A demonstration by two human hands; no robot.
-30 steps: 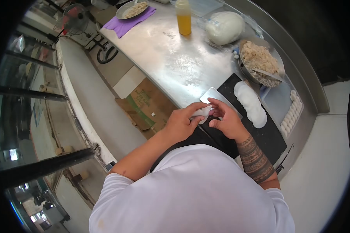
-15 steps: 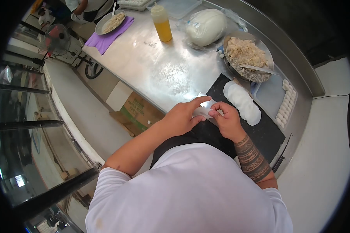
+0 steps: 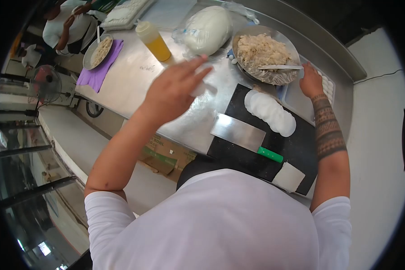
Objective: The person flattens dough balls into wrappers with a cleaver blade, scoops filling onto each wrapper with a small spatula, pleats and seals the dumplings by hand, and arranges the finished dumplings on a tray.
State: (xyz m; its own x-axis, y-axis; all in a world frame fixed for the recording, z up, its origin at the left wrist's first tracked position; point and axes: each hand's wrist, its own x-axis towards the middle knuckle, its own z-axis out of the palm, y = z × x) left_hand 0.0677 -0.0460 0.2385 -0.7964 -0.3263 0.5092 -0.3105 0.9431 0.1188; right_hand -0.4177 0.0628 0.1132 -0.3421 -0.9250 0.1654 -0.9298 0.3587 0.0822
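My left hand (image 3: 175,90) is raised over the steel table, blurred, with a white dough wrapper (image 3: 203,89) in its palm. My right hand (image 3: 311,81) is at the end of the white spatula (image 3: 281,67), which lies across the bowl of pale filling (image 3: 265,50); its fingertips touch or nearly touch the handle, fingers bent. Between my arms, on the black board (image 3: 238,159), lie a row of overlapping white dough rounds (image 3: 270,112), a cleaver (image 3: 238,131) with a green handle and a folded white cloth (image 3: 289,177).
Behind the bowl sits bagged dough (image 3: 208,30), with a bottle of yellow liquid (image 3: 154,41) to its left. A plate of filling (image 3: 100,53) rests on purple cloth (image 3: 92,77). A tray (image 3: 298,100) holds shaped pieces (image 3: 327,87). Another person (image 3: 69,24) stands at the far left.
My hands have parted: the left rose forward and left with the wrapper, the right went right to the spatula. The cleaver and folded cloth have come into sight as the view shifted.
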